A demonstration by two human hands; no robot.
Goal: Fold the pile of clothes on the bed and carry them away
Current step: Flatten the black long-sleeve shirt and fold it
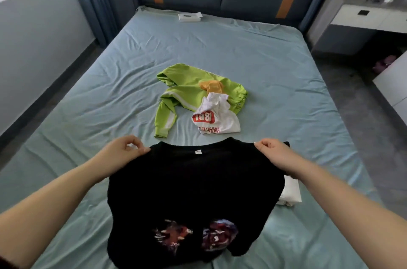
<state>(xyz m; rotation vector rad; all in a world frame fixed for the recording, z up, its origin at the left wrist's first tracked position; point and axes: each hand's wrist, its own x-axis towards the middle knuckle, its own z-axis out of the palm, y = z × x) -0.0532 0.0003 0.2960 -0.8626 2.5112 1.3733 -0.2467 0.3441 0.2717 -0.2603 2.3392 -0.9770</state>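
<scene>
Black shirt (193,191) is pinched at both shoulders, left hand (123,150) and right hand (273,152). Green jacket (189,90) and white shirt (215,119) lie at 12 o'clock on the blue bed (88,97).

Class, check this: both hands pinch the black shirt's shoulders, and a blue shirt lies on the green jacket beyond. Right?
One error: the head view shows the shirt on the green jacket is white, not blue. The rest holds.

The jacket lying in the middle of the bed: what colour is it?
The jacket is lime green with white stripes; head view.
</scene>
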